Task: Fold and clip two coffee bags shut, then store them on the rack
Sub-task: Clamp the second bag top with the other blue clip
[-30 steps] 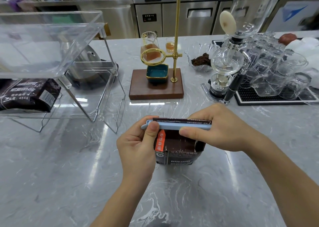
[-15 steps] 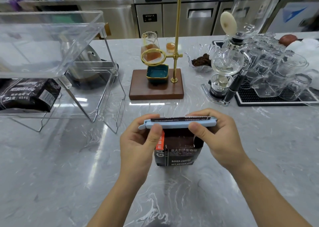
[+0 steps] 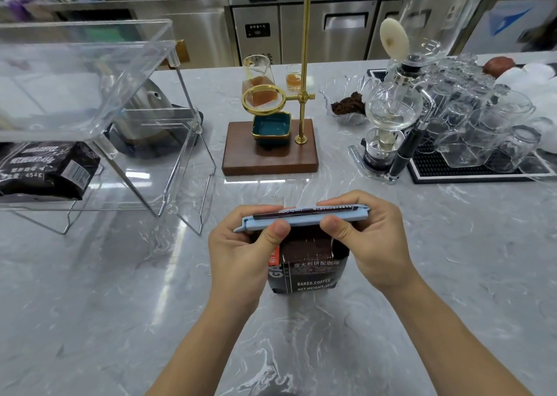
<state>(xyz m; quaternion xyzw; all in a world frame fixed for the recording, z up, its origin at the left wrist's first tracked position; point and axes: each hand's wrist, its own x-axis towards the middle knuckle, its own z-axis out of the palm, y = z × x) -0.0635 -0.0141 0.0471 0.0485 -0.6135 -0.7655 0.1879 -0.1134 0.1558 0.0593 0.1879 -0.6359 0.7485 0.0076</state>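
I see my left hand [image 3: 241, 254] and right hand [image 3: 369, 239] pinching the clip [image 3: 301, 220] across the bag [image 3: 307, 270], standing right of the rack [image 3: 99, 142].

1. The clip [image 3: 304, 219] under my thumbs is smooth, matt, pale blue plastic.
2. The coffee bag [image 3: 307, 272] it pinches is dark, with a slight sheen.
3. The counter [image 3: 90, 290] is polished grey marble-look stone, glossy with reflections.
4. At ten o'clock, the rack [image 3: 90, 73] is clear glossy plastic on thin shiny wire legs.
5. At twelve o'clock, the drip stand [image 3: 271, 151] has a matt wooden base and a polished brass pole.
6. At two o'clock, the glasses [image 3: 482, 130] sit on a black ribbed mat [image 3: 437, 169].
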